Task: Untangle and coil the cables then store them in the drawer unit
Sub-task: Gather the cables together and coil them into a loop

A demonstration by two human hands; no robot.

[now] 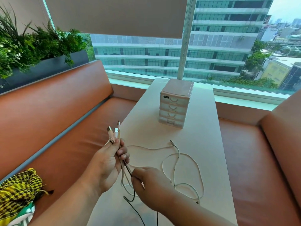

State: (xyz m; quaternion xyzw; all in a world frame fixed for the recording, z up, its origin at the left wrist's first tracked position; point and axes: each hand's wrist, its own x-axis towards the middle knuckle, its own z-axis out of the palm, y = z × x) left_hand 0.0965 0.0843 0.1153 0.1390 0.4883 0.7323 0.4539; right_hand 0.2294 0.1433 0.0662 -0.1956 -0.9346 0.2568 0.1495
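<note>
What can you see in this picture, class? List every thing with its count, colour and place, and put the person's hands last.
table: one, white, centre.
drawer unit: one, pale pink, four drawers, table's far half.
white cables: tangled, count unclear, on table.
black cable: one, black, near edge, held.
cable ends: several, white and pink, held upright.
benches: two, orange-brown, either side of table.
planter: one, dark grey, green plants, behind left bench.
roller blind: one, beige, over window.
patterned cloth: one, yellow-black, bottom left.
hands: two; left hand grips cable ends, right hand pinches black cable.
</note>
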